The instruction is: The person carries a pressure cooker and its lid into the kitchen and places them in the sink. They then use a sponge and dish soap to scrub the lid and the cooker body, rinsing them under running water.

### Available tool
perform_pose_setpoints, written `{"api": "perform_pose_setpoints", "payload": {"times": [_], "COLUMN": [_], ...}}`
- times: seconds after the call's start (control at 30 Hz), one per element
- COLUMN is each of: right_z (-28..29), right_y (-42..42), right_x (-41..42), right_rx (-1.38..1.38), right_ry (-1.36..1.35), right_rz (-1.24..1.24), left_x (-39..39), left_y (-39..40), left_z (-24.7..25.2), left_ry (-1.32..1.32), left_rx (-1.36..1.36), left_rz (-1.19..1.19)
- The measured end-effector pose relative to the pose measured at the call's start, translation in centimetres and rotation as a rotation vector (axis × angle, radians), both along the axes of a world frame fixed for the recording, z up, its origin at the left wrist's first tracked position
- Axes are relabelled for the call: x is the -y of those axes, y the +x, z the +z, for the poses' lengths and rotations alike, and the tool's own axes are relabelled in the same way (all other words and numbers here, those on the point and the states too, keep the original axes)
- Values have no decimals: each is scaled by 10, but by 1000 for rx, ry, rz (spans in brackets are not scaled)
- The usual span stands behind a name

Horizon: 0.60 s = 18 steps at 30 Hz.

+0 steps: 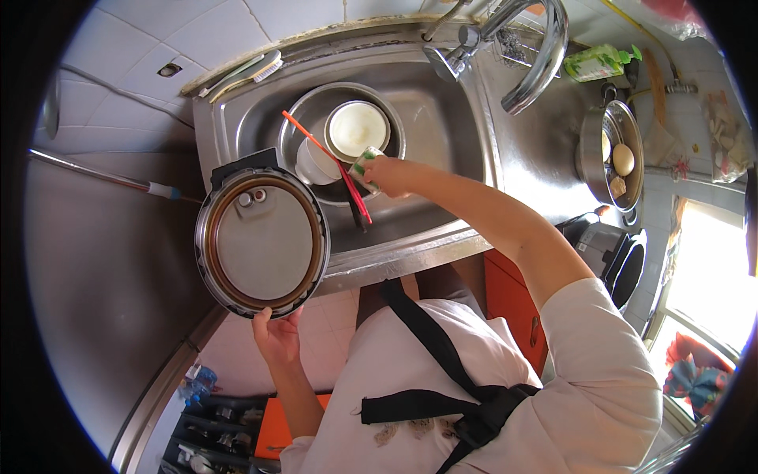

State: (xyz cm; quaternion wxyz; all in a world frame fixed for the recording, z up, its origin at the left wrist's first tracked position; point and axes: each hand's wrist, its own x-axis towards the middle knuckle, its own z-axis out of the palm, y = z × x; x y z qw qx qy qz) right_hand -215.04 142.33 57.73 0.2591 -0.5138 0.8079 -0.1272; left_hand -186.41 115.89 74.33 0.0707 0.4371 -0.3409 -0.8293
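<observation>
My left hand grips the lower edge of a round pressure-cooker lid, whose underside with a brown seal ring faces up, at the left front corner of the sink. In my right hand is a small cup with green markings, held over the sink. Just beside it, a red stick-like utensil and an orange one lean across a metal basin. White bowls stand in that basin, and another white bowl lies tilted next to them.
A chrome faucet arches over the sink's right side. On the right counter are a green soap bottle, a metal pot with eggs and a black appliance. Brushes lie on the back left rim. A dark panel bounds the left.
</observation>
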Motion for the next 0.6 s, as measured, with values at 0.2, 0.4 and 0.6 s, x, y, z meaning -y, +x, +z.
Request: {"api": "perform_pose_setpoints", "payload": {"times": [0.2,0.4,0.6], "right_z": [39,6,-23], "right_y": [-48,-66,-54], "right_x": [12,72,117], "right_rx": [440,1204,-144], "right_ry": [-399,-894,-263], "right_rz": [-705,-1516,-796], "left_x": [2,6,12], "left_y": [6,3,16], "left_z": [2,7,1], "left_ry": [-35,-45,7], "left_rx": [4,36,-28], "left_rz": [37,21,13]}}
